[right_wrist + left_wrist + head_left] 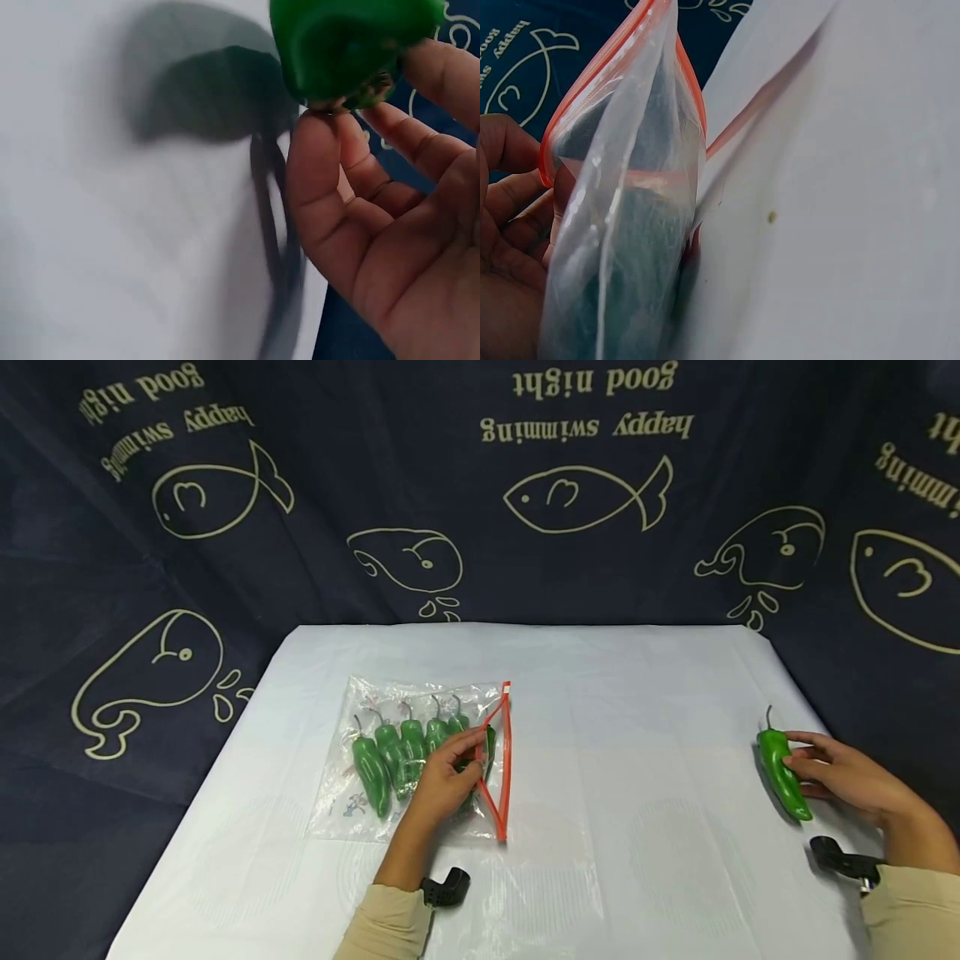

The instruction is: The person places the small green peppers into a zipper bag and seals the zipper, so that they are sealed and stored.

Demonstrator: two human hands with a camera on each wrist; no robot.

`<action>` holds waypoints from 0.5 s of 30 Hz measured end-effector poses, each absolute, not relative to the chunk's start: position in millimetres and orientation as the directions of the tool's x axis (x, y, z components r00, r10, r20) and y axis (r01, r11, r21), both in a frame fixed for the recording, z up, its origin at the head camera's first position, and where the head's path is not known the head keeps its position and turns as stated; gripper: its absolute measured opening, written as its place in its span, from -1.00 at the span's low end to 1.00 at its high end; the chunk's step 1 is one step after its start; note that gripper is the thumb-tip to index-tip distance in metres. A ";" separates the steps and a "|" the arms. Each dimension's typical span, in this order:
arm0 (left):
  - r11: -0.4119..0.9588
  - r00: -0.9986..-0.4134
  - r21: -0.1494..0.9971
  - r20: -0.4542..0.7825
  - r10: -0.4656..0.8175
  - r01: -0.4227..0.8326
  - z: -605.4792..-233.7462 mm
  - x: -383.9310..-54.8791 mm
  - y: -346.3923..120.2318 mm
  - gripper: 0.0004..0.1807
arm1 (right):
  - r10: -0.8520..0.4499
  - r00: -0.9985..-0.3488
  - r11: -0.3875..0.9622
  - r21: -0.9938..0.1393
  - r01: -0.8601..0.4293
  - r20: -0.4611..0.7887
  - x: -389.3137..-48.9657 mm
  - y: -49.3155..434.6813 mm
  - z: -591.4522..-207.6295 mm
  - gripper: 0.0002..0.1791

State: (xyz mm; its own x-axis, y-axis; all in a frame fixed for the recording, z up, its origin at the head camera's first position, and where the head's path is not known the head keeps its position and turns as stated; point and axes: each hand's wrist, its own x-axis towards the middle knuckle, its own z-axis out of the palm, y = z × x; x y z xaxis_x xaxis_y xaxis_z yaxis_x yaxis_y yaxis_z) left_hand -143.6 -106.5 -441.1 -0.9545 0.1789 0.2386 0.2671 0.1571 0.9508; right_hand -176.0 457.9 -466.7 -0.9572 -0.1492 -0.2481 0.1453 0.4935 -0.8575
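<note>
A clear zip bag (pixel 330 814) with a red zip edge (pixel 507 752) lies left of the table's middle. Several green peppers (pixel 371 770) with thin stems lie side by side inside it. My left hand (pixel 442 787) pinches one side of the bag's mouth between thumb and fingers. In the left wrist view, the red zip (pixel 694 79) is spread apart into a gap. Over at the table's right edge, my right hand (pixel 851 777) holds a single green pepper (pixel 782 770) by its side, stem pointing away. The right wrist view has this pepper (pixel 337 45) at the fingertips, its shadow falling on the cloth.
A white cloth (pixel 637 693) covers the table. Behind and around it hangs dark blue fabric (pixel 420 452) printed with fish, whales and lettering. Black wrist-worn devices sit at the left wrist (pixel 446 889) and the right wrist (pixel 843 860), below beige sleeves.
</note>
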 end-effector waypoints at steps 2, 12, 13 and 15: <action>0.157 -0.954 0.951 0.239 0.181 0.268 -440.6 -143.5 -106.7 -0.55 | -0.173 -0.953 0.430 -0.889 0.155 -0.250 -178.5 453.4 -465.9 -0.56; 0.153 -0.957 0.952 0.243 0.156 0.266 -470.1 -156.2 -108.7 -0.53 | -0.241 -0.961 0.281 -0.957 0.068 -0.139 -190.4 424.1 -463.5 -0.57; 0.153 -0.957 0.951 0.245 0.154 0.268 -474.6 -158.0 -109.3 -0.52 | -0.249 -0.960 0.253 -0.965 0.063 -0.127 -191.5 420.9 -463.4 -0.57; 0.148 -0.956 0.952 0.243 0.166 0.268 -467.4 -155.3 -109.4 -0.52 | -0.265 -0.959 0.209 -0.977 0.050 -0.105 -193.8 414.6 -463.6 -0.57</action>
